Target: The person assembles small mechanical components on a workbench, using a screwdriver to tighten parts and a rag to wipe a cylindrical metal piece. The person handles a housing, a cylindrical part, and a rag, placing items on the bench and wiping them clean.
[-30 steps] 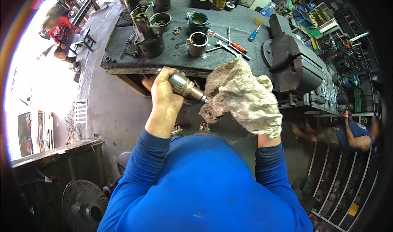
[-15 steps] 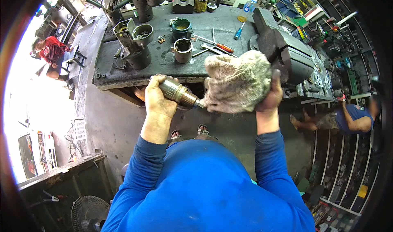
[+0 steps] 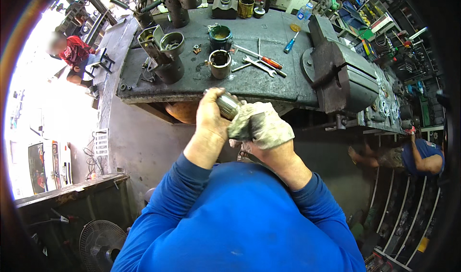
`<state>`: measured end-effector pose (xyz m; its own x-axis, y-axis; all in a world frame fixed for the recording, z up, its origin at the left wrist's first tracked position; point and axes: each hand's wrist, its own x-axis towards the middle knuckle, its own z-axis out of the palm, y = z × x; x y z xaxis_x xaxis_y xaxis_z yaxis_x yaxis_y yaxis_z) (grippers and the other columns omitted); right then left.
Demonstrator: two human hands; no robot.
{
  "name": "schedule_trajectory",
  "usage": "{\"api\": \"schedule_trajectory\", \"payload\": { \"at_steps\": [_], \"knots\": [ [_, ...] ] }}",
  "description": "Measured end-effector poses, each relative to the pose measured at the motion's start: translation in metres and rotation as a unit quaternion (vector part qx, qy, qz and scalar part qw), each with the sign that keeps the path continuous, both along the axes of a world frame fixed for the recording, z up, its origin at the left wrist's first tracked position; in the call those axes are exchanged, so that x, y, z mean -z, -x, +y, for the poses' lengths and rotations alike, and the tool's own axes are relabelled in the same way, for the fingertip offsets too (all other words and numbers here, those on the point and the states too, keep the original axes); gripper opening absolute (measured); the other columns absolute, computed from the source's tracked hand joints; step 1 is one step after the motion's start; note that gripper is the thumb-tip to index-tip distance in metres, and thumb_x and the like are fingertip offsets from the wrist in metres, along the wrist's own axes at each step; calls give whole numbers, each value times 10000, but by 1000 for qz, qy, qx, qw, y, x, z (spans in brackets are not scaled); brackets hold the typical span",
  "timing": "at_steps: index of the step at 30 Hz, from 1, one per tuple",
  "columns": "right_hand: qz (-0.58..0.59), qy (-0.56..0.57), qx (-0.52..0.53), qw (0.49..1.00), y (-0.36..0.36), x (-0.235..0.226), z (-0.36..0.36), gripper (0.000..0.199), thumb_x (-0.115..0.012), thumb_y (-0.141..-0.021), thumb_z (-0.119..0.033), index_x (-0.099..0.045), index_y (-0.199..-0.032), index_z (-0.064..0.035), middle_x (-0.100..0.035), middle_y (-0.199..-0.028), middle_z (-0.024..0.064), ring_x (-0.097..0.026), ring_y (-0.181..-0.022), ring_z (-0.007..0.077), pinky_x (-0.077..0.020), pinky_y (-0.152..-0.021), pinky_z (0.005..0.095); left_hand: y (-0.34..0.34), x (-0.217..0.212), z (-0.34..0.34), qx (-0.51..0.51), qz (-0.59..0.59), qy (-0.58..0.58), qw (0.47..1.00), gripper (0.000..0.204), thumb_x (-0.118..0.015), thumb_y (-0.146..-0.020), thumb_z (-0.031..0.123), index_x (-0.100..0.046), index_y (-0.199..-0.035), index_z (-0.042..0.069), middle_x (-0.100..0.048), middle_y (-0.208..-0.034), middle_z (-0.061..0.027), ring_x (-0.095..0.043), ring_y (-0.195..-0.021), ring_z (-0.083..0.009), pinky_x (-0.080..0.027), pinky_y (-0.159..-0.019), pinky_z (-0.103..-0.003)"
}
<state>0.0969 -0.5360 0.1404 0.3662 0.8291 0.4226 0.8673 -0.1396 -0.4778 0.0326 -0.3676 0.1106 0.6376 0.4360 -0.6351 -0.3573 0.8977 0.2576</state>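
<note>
My left hand (image 3: 212, 118) is wrapped round a metal motor armature (image 3: 228, 106) in front of the bench edge. Its ribbed cylindrical body shows above the fingers, while a stained pale cloth (image 3: 271, 128) hides the other end. The cloth is in my right hand (image 3: 273, 152), bunched against the armature; most of those fingers are covered by it. Beyond both hands, on the bench, stand a metal cup with dark contents (image 3: 220, 64) and a dark green-rimmed pot (image 3: 220, 36).
A combination wrench (image 3: 259, 66) and an orange-handled screwdriver (image 3: 271, 62) lie on the dark workbench (image 3: 192, 90). A big vise (image 3: 343, 75) is bolted at the right. Farther off are one person in red (image 3: 74, 51) at left and another in blue (image 3: 422, 157) at right.
My right hand has brought the cloth leftward onto the armature, covering its copper end and shaft. My left hand has shifted slightly right. The view has moved a little.
</note>
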Motion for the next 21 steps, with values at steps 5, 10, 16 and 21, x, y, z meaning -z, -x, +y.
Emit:
{"api": "schedule_trajectory", "payload": {
  "at_steps": [5, 10, 16, 21],
  "knots": [
    [112, 47, 0, 993, -41, 19, -8, 339, -842, -773, -182, -705, -1061, -67, -731, -961, 131, -714, -869, 385, -585, -765, 460, -26, -15, -52, -28, -51, -216, 975, 346, -665, -855, -61, -592, -1177, 42, -693, -968, -113, -714, -893, -245, -612, -833, -395],
    [805, -2, -145, 576, -46, 28, -32, 724, -899, -692, -61, -635, -1359, 31, -744, -1221, 124, -728, -1110, 264, -597, -1004, 370, -40, -20, -36, 227, -335, -253, 879, 630, -799, -682, 165, -561, -1251, 37, -640, -981, -164, -686, -887, -306, -593, -812, -454],
    [551, 115, 29, 826, -99, 33, 6, 523, -891, -762, -134, -686, -1231, -24, -760, -1110, 76, -702, -987, 186, -589, -885, 368, -104, -15, -16, 127, -77, -316, 937, 448, -712, -829, -27, -569, -1251, 16, -684, -990, -118, -699, -887, -227, -617, -795, -411],
    [438, 30, 63, 896, -105, 13, 36, 325, -818, -826, -119, -709, -1125, -52, -742, -1016, 99, -709, -922, 229, -549, -779, 424, -124, -22, 10, 123, -116, -422, 891, 540, -819, -806, 16, -588, -1294, 6, -706, -1051, -77, -689, -946, -161, -583, -874, -342]
  ]
}}
